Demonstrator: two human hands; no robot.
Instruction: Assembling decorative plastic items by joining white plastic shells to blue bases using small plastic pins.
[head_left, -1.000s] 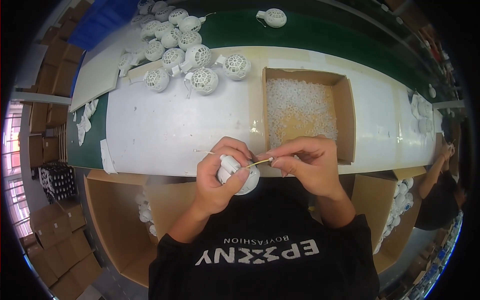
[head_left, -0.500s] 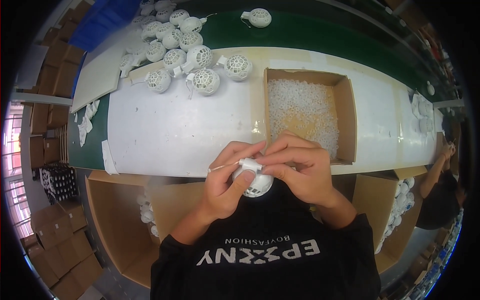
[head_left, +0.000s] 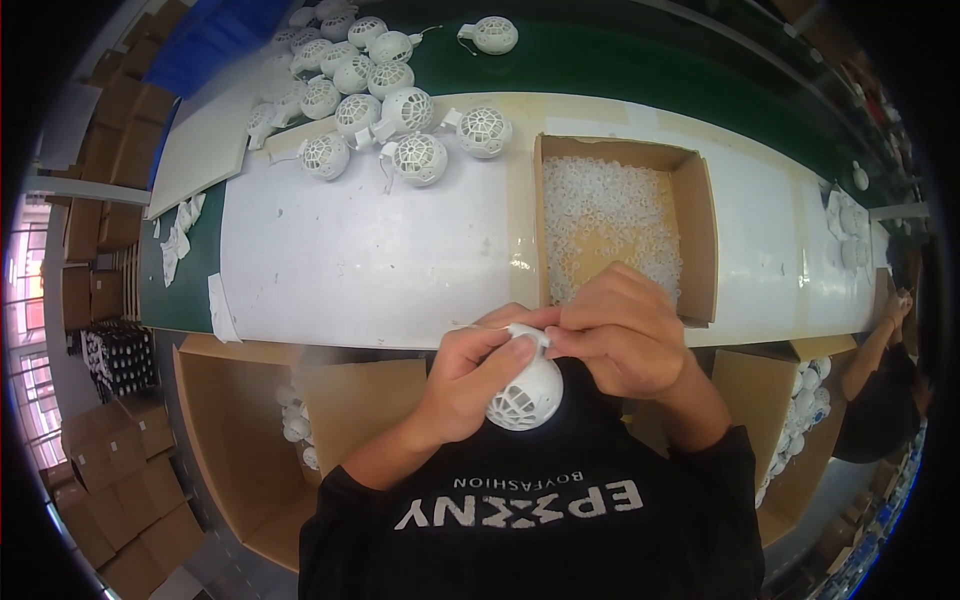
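In front of my chest, my left hand (head_left: 470, 372) is closed around the neck of a white openwork ball (head_left: 528, 396), with the thumb pressed on the neck. The ball hangs tilted, its latticed side downward. My right hand (head_left: 628, 335) pinches at the top of the neck, its thumb and forefinger together. Whatever sits between those right fingertips is hidden. Just beyond the right hand stands an open cardboard box (head_left: 699, 235) holding many small clear plastic pieces (head_left: 610, 200).
Several similar white balls (head_left: 408, 108) lie grouped at the back left of the white tabletop (head_left: 380, 250). A lone ball (head_left: 495, 36) rests on the green belt (head_left: 600, 65). Below the table edge, cartons stand left (head_left: 235, 440) and right (head_left: 745, 400). Another person (head_left: 880, 390) is at far right.
The ball has come down and tipped, so more of its body shows below my left hand. My right fingers have curled in closer at the neck.
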